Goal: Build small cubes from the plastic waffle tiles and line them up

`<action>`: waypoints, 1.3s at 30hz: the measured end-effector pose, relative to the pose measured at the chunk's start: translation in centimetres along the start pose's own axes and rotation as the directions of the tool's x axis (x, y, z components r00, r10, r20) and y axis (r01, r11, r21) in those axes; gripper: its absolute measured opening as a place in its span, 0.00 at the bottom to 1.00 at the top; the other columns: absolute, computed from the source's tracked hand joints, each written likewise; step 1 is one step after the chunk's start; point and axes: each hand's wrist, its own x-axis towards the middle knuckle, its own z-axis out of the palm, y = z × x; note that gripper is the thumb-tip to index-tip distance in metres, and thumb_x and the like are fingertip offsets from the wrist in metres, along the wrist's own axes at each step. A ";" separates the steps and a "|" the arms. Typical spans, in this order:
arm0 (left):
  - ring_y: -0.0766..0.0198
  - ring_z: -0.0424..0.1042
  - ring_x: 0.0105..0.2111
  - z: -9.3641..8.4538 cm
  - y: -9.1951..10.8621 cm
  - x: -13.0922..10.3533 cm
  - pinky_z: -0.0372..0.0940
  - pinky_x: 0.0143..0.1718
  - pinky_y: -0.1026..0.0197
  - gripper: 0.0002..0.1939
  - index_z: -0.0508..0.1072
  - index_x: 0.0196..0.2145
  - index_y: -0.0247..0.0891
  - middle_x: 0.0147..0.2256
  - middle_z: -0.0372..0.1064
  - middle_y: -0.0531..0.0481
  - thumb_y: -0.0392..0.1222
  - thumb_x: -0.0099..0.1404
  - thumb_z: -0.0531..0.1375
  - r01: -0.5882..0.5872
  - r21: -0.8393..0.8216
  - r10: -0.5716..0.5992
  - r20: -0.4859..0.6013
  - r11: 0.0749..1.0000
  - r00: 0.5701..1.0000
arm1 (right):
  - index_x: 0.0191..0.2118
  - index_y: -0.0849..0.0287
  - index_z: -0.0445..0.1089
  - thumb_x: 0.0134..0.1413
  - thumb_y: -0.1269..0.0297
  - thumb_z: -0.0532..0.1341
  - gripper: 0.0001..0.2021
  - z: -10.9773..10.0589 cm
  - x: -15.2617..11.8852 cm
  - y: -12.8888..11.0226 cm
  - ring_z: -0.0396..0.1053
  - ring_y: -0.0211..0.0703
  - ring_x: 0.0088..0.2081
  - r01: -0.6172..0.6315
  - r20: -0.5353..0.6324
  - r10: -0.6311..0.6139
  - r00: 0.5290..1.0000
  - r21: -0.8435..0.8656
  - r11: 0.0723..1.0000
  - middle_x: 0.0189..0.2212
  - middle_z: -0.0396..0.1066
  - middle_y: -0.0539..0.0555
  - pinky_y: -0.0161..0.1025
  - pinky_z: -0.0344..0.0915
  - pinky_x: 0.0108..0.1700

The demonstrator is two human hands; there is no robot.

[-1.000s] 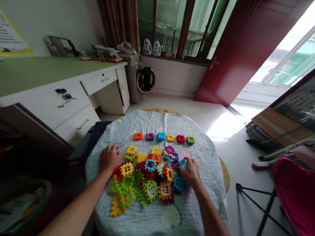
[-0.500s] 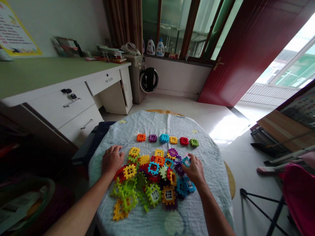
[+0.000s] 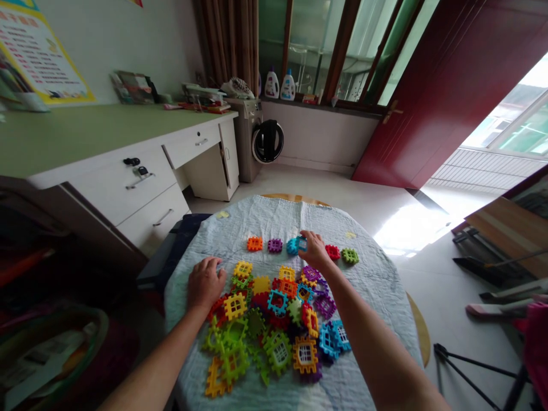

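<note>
In my right hand (image 3: pixel 314 250) a blue window-shaped building block (image 3: pixel 302 244) is pinched, right beside the blue block (image 3: pixel 292 246) of a row along the far part of the table. That row also has an orange block (image 3: pixel 254 244), a purple block (image 3: pixel 275 245), a red block (image 3: pixel 333 252) and a green block (image 3: pixel 350 256); my hand hides the yellow one. My left hand (image 3: pixel 206 282) rests on the cloth, fingers slightly curled, at the left edge of a mixed heap of plastic blocks (image 3: pixel 278 302). Nothing shows in it.
A pale blue cloth (image 3: pixel 377 319) covers the round table. Left of it stand a white desk (image 3: pixel 107 182) with a green top and a dark box (image 3: pixel 171 257). A washing machine (image 3: pixel 248 137), its door open, and a red door (image 3: pixel 411 103) are beyond.
My right hand has moved from the heap's right side forward and left to the row, carrying a blue block. My left hand stays by the heap. The view has shifted slightly.
</note>
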 end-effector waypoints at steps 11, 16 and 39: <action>0.51 0.68 0.46 -0.3 0.2 -0.1 0.63 0.47 0.53 0.12 0.71 0.43 0.37 0.46 0.70 0.42 0.39 0.62 0.55 0.021 -0.012 -0.021 0.017 1.000 1.000 | 0.63 0.55 0.57 0.43 0.68 0.64 0.38 0.6 2.4 0.2 0.58 0.57 0.56 0.060 0.206 -0.040 0.978 -0.093 0.994 0.59 0.64 0.59 0.47 0.54 0.52; 0.51 0.68 0.46 -0.4 0.3 0.0 0.63 0.47 0.52 0.12 0.72 0.43 0.37 0.46 0.70 0.42 0.39 0.62 0.55 0.026 -0.017 -0.026 0.020 1.000 0.999 | 0.66 0.57 0.53 0.41 0.68 0.66 0.43 0.7 2.5 0.3 0.56 0.60 0.59 0.084 0.257 -0.043 0.965 -0.151 0.985 0.61 0.60 0.63 0.49 0.55 0.54; 0.50 0.68 0.46 -0.5 0.4 0.0 0.62 0.47 0.52 0.13 0.72 0.43 0.38 0.46 0.71 0.41 0.39 0.61 0.54 0.032 0.000 -0.032 0.032 0.999 0.999 | 0.43 0.59 0.71 0.53 0.60 0.61 0.13 0.7 -6.4 3.2 0.68 0.48 0.44 0.038 0.056 -0.035 0.998 -0.053 0.998 0.40 0.72 0.58 0.41 0.60 0.48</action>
